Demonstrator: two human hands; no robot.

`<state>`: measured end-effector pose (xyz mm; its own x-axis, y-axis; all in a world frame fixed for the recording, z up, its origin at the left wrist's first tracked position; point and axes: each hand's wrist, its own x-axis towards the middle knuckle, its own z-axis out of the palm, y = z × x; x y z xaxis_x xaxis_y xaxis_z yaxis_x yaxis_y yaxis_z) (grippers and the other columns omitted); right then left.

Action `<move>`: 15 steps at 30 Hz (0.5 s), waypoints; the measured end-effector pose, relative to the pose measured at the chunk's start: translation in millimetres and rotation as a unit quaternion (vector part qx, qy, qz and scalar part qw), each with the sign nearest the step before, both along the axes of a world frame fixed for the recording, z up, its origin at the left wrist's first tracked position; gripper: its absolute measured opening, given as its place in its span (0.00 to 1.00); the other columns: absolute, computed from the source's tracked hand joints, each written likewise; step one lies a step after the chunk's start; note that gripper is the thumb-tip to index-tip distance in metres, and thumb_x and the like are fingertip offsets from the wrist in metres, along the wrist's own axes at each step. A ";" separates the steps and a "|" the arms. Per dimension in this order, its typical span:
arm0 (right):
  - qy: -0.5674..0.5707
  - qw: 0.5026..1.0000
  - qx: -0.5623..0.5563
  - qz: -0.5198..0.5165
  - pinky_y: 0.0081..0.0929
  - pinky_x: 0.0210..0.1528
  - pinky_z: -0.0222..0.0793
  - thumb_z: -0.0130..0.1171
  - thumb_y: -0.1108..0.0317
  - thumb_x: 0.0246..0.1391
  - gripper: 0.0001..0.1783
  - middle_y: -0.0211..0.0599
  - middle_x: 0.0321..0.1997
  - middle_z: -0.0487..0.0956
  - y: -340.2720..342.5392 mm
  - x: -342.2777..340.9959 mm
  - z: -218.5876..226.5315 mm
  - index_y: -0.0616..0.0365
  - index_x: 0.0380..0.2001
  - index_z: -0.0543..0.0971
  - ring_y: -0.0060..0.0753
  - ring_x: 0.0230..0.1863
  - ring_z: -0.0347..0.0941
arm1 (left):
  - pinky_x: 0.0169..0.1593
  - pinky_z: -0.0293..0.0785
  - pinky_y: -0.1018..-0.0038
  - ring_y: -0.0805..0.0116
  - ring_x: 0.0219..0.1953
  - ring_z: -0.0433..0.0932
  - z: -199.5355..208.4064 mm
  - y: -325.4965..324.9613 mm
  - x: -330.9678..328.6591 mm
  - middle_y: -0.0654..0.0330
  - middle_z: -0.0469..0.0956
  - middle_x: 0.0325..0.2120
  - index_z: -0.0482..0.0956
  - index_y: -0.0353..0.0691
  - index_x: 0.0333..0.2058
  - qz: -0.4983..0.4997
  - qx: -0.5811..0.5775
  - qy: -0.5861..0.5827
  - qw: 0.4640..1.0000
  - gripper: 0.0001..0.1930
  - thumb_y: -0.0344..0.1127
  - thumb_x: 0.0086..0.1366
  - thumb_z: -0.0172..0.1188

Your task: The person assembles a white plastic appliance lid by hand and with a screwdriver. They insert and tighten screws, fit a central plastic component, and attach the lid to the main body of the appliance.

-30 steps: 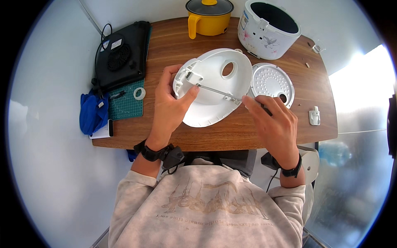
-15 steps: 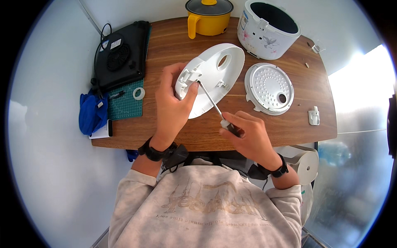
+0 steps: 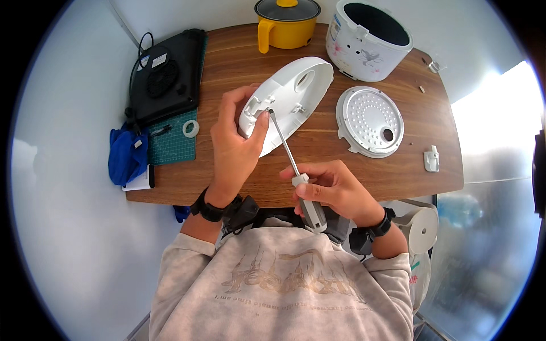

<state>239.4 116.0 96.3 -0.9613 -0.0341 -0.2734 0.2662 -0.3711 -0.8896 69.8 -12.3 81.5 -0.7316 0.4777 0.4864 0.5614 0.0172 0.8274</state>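
My left hand (image 3: 238,139) grips the left rim of a white plastic lid shell (image 3: 290,116), held tilted above the table with its hollow inside facing me. The shell has a round hole at its far end and moulded brackets. In my right hand (image 3: 333,190) is a screwdriver (image 3: 310,207) with a grey-and-white handle, held between thumb and fingers. Its metal shaft slants up to the left, and the tip meets the bracket near my left thumb. Whether a screw sits under the tip is too small to tell.
A perforated metal inner lid (image 3: 371,122) lies to the right, with a small white plastic latch (image 3: 432,159) beyond it. Behind stand a flowered white rice cooker body (image 3: 367,54) and a yellow pot (image 3: 290,34). At left are a black appliance base (image 3: 165,77), green cutting mat (image 3: 176,150), tape roll (image 3: 191,129) and blue cloth (image 3: 126,156).
My right hand has drawn nearer to me and loosened on the screwdriver, so more of its handle shows. The shaft stands steeper, and the lid shell has tilted slightly and shifted left.
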 end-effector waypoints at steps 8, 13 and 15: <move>0.111 0.871 0.450 -0.161 0.25 0.33 0.71 0.66 0.70 0.57 0.18 0.37 0.32 0.79 3.4 12.7 -9.5 0.64 0.50 0.80 0.29 0.27 0.74 | 0.51 0.77 0.71 0.68 0.48 0.79 -1.7 -4.0 -4.4 0.55 0.79 0.46 0.71 0.37 0.53 -0.036 -0.004 -0.097 0.995 0.21 0.27 0.62 0.65; 0.135 0.828 0.511 -0.188 0.26 0.33 0.70 0.65 0.73 0.54 0.18 0.37 0.31 0.75 14.2 22.5 -0.3 0.60 0.50 0.81 0.32 0.29 0.72 | 0.50 0.77 0.74 0.71 0.47 0.78 0.4 -3.5 -6.4 0.56 0.78 0.46 0.70 0.37 0.54 -0.084 0.028 -0.193 0.977 0.23 0.29 0.61 0.67; 0.141 0.842 0.487 -0.184 0.26 0.33 0.70 0.65 0.74 0.53 0.18 0.38 0.34 0.74 19.7 25.8 3.9 0.59 0.49 0.82 0.31 0.30 0.72 | 0.49 0.77 0.74 0.71 0.47 0.78 1.9 -3.4 -6.4 0.56 0.78 0.46 0.70 0.37 0.54 -0.092 0.034 -0.211 0.972 0.23 0.29 0.61 0.67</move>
<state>265.2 135.7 100.3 -0.8887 0.3899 0.2412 0.0206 0.5595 -0.8286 63.3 -15.7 83.4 -0.7781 0.5969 0.1958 0.1592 -0.1142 0.9806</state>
